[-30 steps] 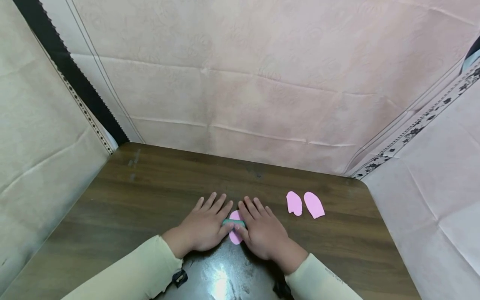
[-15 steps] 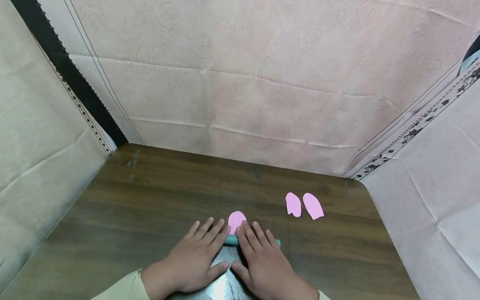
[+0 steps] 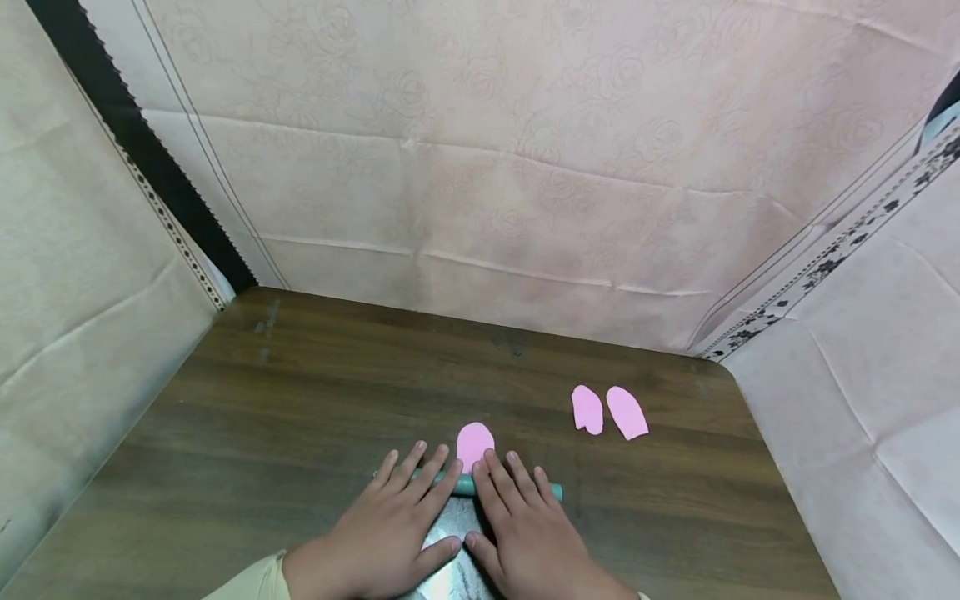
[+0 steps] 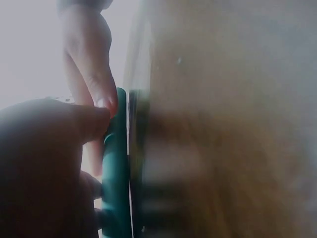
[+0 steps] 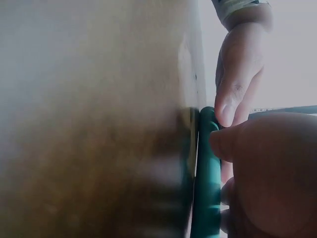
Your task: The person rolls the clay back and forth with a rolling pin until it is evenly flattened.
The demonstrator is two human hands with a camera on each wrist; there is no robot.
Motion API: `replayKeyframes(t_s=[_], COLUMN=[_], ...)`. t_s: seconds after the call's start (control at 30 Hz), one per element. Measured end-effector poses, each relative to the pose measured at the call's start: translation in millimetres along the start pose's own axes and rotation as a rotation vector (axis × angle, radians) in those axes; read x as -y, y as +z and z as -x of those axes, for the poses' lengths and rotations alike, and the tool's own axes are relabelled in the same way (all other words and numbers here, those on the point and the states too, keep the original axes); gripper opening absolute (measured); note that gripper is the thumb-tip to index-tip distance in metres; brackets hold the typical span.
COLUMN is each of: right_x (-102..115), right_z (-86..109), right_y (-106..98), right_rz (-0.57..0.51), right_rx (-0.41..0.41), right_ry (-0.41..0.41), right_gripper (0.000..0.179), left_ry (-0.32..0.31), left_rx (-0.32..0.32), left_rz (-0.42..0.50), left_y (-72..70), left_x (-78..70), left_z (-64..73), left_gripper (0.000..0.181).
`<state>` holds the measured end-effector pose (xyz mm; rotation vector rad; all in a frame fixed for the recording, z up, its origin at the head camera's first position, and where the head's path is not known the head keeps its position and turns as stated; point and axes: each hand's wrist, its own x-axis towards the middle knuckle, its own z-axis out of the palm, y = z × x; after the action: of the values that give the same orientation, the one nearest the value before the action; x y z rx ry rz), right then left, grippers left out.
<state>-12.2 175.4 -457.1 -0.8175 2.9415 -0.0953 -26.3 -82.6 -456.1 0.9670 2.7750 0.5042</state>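
Note:
A thin green rolling pin point(image 3: 465, 485) lies crosswise on the table in front of the person. My left hand point(image 3: 396, 527) rests flat on its left part, fingers straight and spread. On its right part my right hand point(image 3: 531, 529) lies the same way; the pin's right end sticks out past it. The two thumbs point at each other on the near side. Beyond the pin, the rounded end of a flat pink clay piece point(image 3: 474, 442) shows; its near part is hidden. Both wrist views show the pin point(image 4: 115, 188) low on the tabletop under the fingers.
Two flat pink pieces, one notched point(image 3: 587, 409) and one longer point(image 3: 627, 412), lie to the right on the wooden table point(image 3: 337, 367). A shiny grey patch point(image 3: 453, 575) shows between the hands. Pale cloth point(image 3: 480, 167) hangs behind and at both sides.
Both hands have moved toward the person, and the green pin has rolled from the middle of the pink piece to nearer its close end. In the last half second they shift only slightly.

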Motion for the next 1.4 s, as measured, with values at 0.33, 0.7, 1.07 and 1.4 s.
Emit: replayKeyframes(t_s=[0.33, 0.7, 1.07, 1.4], right_x=[-16, -46, -68, -81], right_z=[-31.5, -83.5, -127.3, -152.5], right_y=[-11, -13, -19, -21], right_rz=[-0.083, -0.079, -0.113, -0.137], right_rx=[0.057, 0.104, 0.118, 0.139], right_ry=[0.052, 0.101, 0.157, 0.222], right_gripper=[0.075, 0.072, 0.073, 0.072], left_ry=[-0.065, -0.165, -0.243, -0.234], left_rx=[0.0, 0.059, 0.093, 0.055], left_rz=[0.018, -0.015, -0.011, -0.001], left_y=[-3.5, -16.8, -27.8, -36.0], left_x=[15.9, 38.6, 66.9, 80.7], left_z=[-35.6, -86.4, -130.3, -154.9], left_gripper=[0.081, 0.075, 0.075, 0.073])
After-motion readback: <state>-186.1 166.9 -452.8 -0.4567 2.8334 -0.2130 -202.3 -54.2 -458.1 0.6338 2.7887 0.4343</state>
